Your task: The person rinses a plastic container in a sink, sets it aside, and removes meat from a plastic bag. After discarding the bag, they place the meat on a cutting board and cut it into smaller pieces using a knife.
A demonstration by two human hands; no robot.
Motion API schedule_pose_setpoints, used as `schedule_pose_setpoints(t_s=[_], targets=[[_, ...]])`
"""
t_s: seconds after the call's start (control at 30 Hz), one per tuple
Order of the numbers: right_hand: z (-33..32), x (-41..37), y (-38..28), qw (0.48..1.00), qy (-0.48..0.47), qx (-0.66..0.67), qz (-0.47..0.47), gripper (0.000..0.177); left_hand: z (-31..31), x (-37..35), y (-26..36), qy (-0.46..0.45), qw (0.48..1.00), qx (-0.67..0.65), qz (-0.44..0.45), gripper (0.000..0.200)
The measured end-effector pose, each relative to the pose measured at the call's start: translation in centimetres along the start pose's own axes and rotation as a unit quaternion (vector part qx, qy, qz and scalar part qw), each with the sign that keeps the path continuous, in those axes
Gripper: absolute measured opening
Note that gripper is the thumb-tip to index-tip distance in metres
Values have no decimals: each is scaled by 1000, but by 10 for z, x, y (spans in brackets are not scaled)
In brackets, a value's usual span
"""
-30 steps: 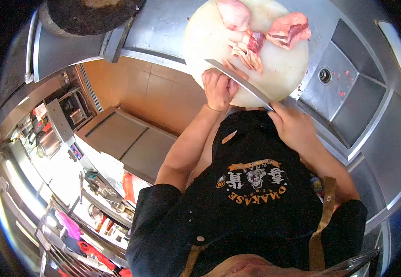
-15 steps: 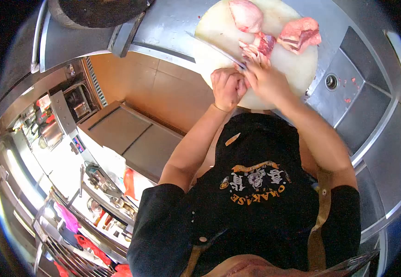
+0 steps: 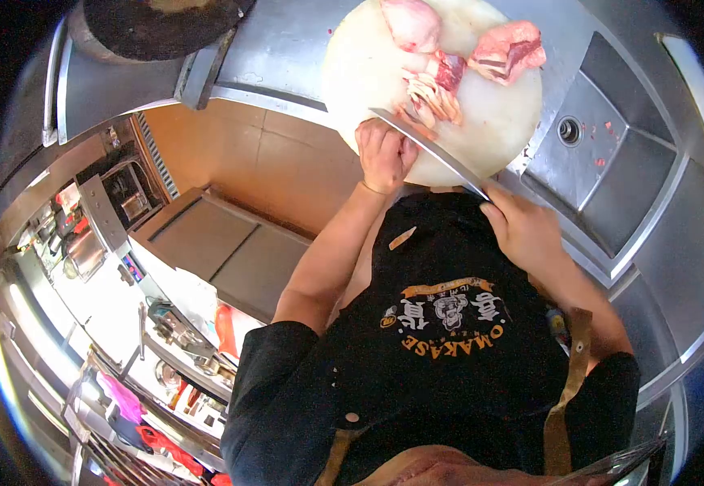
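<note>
My right hand (image 3: 526,231) is closed on the handle of a long knife (image 3: 437,150), whose blade points up and left over the round white cutting board (image 3: 497,146). My left hand (image 3: 386,154) is curled closed at the board's lower left edge, beside the blade; what its fingers hold, if anything, is hidden. Just above the blade, pale sliced strips of meat (image 3: 433,101) lie next to a dark red piece (image 3: 450,71). Two larger raw pieces are on the board too: a pale one (image 3: 412,24) at the top and a pink one (image 3: 508,53) at the right.
A steel sink (image 3: 603,162) with a drain and small red scraps is right of the board. The steel counter (image 3: 279,49) extends left to a large dark round pan (image 3: 161,28). Below left are a steel cabinet (image 3: 230,243) and shelves with kitchenware.
My right hand has drawn back from the meat, down and right, with the knife. The sliced strips now show. My left hand stays near the board's edge. The whole view has shifted slightly.
</note>
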State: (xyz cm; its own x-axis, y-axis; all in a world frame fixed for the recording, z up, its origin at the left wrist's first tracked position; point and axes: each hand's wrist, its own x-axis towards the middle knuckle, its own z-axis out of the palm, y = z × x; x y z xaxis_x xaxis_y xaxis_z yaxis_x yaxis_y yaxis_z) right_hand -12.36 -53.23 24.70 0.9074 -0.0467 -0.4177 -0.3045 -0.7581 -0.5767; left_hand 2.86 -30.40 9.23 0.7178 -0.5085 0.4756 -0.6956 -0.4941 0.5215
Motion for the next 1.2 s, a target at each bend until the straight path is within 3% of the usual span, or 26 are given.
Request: schedule_pose_setpoints(t_s=[0.2, 0.3, 0.4, 0.47, 0.5, 0.57, 0.63, 0.73, 0.93, 1.2], targets=[[19, 47, -14, 998, -60, -24, 6, 31, 5, -5, -4, 3, 1000, 17, 0, 26], [13, 7, 8, 1000, -21, 6, -9, 31, 5, -2, -2, 1, 1000, 19, -4, 26], [32, 21, 17, 1000, 7, -3, -8, 32, 7, 1, 0, 21, 1000, 15, -13, 26], [64, 83, 14, 999, 12, -9, -46, 36, 7, 0, 1, 18, 1000, 7, -8, 26], [66, 117, -2, 993, 70, 11, -94, 35, 3, 0, 0, 16, 1000, 6, -4, 25], [60, 149, -16, 987, 111, 35, -110, 35, -2, -2, 0, -8, 1000, -3, -7, 25], [41, 166, -20, 994, 81, 32, -67, 34, -11, 2, 5, -24, 1000, -13, -10, 24], [9, 120, -24, 996, 72, 43, -18, 33, -8, 1, 1, -7, 999, -33, 6, 25], [6, 7, -2, 997, 45, 6, -62, 30, -9, 5, 2, -16, 999, -22, 27, 27], [27, 56, -13, 999, -13, 13, -32, 30, -2, 0, -2, 5, 1000, 14, 18, 28]])
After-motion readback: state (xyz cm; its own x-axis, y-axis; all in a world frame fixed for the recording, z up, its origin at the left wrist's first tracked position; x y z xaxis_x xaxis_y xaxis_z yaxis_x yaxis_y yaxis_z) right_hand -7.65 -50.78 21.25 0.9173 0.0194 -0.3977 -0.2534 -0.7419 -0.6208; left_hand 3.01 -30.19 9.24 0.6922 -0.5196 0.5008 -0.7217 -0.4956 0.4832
